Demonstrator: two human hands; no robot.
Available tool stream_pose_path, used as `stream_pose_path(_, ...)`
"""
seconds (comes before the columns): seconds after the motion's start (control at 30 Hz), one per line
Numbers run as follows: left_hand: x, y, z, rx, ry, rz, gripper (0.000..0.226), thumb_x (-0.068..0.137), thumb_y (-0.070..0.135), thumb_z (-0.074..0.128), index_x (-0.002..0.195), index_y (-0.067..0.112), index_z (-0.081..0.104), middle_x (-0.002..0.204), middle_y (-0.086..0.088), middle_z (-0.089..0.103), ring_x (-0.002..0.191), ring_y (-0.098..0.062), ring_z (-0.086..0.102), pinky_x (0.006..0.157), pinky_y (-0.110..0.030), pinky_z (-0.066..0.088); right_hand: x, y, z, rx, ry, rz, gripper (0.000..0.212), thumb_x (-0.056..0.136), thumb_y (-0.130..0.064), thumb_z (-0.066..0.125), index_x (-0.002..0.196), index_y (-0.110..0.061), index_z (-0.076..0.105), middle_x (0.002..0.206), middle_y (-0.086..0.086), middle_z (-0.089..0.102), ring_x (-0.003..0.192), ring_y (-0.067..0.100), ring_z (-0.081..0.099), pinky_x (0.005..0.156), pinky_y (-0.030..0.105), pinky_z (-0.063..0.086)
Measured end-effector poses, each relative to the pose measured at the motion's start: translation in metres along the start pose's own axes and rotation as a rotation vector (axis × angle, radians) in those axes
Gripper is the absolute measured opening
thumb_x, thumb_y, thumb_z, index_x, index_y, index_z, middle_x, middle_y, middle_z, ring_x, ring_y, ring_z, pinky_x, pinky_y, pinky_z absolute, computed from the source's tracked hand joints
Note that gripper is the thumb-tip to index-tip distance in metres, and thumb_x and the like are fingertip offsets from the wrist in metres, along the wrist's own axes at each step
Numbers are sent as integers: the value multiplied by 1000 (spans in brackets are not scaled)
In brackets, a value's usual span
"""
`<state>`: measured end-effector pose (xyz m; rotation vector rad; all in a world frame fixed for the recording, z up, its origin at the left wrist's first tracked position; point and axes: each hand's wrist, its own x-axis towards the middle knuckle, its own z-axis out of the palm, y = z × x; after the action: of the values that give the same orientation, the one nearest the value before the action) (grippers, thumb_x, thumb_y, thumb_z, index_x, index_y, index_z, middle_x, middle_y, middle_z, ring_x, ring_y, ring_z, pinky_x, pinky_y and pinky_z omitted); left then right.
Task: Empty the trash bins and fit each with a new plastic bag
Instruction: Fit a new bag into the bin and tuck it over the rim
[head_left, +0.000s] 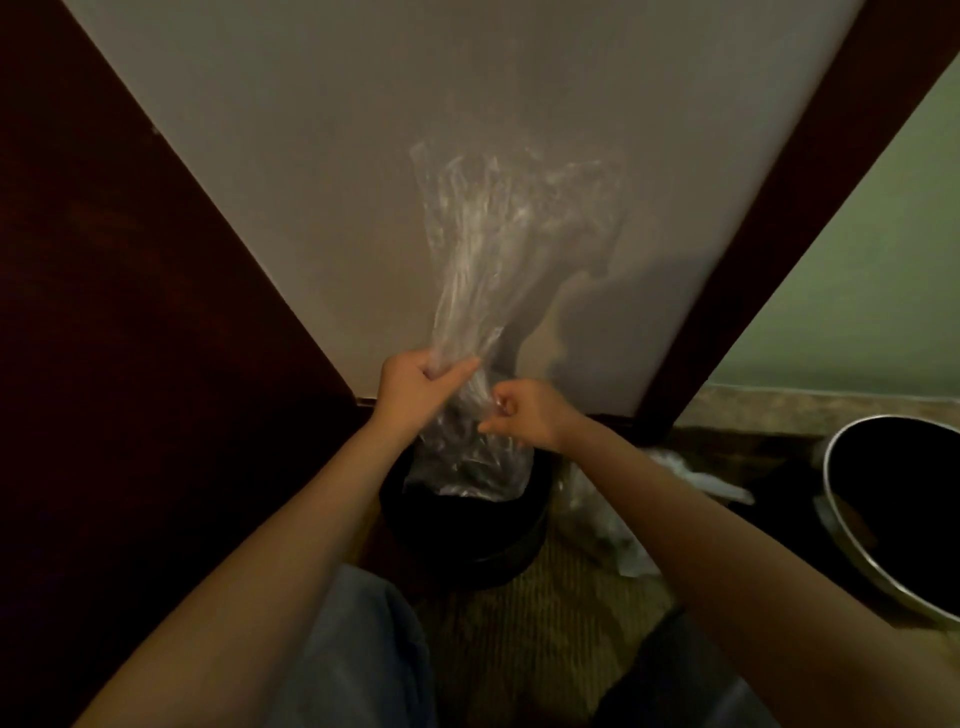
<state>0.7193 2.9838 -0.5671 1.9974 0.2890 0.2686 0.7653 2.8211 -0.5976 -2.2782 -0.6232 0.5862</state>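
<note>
A clear plastic bag (483, 249) stands bunched up in front of the pale wall, and its lower part (467, 467) hangs into a small black trash bin (467, 540) on the floor. My left hand (415, 384) is closed around the bag's gathered middle. My right hand (524, 415) pinches the same bag just to the right, a little lower. A second, larger black bin (893, 509) with a silver rim lies tilted at the right edge.
Crumpled clear plastic (608, 514) lies on the patterned carpet (545, 623) between the two bins. Dark wooden panels (130, 312) flank the pale wall (415, 130) on both sides. My knees in grey trousers (358, 654) are at the bottom.
</note>
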Motion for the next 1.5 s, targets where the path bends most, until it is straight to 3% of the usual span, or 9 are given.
stream_pose_path(0.23, -12, -39, -13, 93, 142, 32, 52, 83, 16, 73, 50, 16, 33, 52, -6, 34, 55, -16, 37, 57, -28, 33, -21, 42, 21, -490, -47, -103, 26, 83, -27, 72, 86, -17, 48, 99, 8, 60, 98, 29, 58, 75, 32, 42)
stream_pose_path(0.4, -36, -23, -15, -233, 95, -121, 43, 81, 0, 71, 55, 17, 40, 79, -2, 68, 78, -10, 68, 75, -28, 54, -15, 16, 24, 618, 99, 56, 91, 68, -30, 84, 142, -14, 34, 134, 5, 48, 119, 20, 53, 98, 28, 46)
stream_pose_path(0.53, -47, -8, -14, -343, -10, -104, 15, 80, -4, 70, 73, 9, 65, 77, -5, 67, 64, -2, 66, 64, -16, 53, -9, -1, 21, 1155, 65, 113, 63, 81, -4, 69, 135, -20, 40, 125, 5, 60, 111, 19, 61, 89, 25, 52)
stream_pose_path(0.67, -45, -36, -30, 82, 2, -103, 38, 81, 10, 74, 54, 22, 50, 61, -4, 55, 65, -21, 59, 66, -32, 49, -8, 0, 27, 870, 247, 179, 12, 83, -2, 71, 88, -10, 64, 82, 5, 65, 78, 18, 63, 70, 30, 51)
stream_pose_path(0.8, -40, -63, -48, 489, -100, -176, 27, 86, 17, 68, 65, 17, 51, 68, 0, 54, 83, -28, 62, 71, -34, 45, -11, 8, 23, 773, 510, 164, 27, 86, -4, 69, 71, -18, 52, 72, -1, 56, 70, 14, 56, 68, 29, 47)
stream_pose_path(1.0, -22, -40, -33, -320, -259, -442, 118, 63, 21, 85, 152, 21, 7, 133, -6, 54, 114, -20, 55, 101, -41, 43, -18, -1, 13, 608, 320, 18, 18, 83, 0, 71, 80, -10, 56, 76, 3, 58, 71, 10, 56, 69, 24, 46)
stream_pose_path(1.23, -7, -49, -21, -109, -213, -404, 10, 86, 20, 69, 78, 16, 64, 99, -11, 68, 86, -20, 62, 82, -33, 49, -19, 16, 14, 484, 328, 99, 14, 82, -6, 74, 91, -4, 64, 80, 6, 64, 72, 11, 61, 68, 22, 50)
stream_pose_path(1.37, 0, -61, -37, -77, 57, -361, 21, 85, 23, 70, 71, 18, 55, 76, -1, 58, 80, -18, 57, 76, -30, 42, -16, 38, 10, 469, 506, 231, 20, 78, -8, 78, 77, -11, 59, 71, 2, 58, 71, 17, 56, 72, 36, 47)
stream_pose_path(1.5, -1, -50, -39, -253, -119, -404, 63, 72, 34, 81, 126, 13, 55, 121, -2, 62, 110, -21, 60, 100, -41, 47, -18, 17, 7, 638, 489, 108, 34, 75, -4, 80, 93, -16, 54, 83, -1, 60, 77, 10, 58, 73, 22, 50)
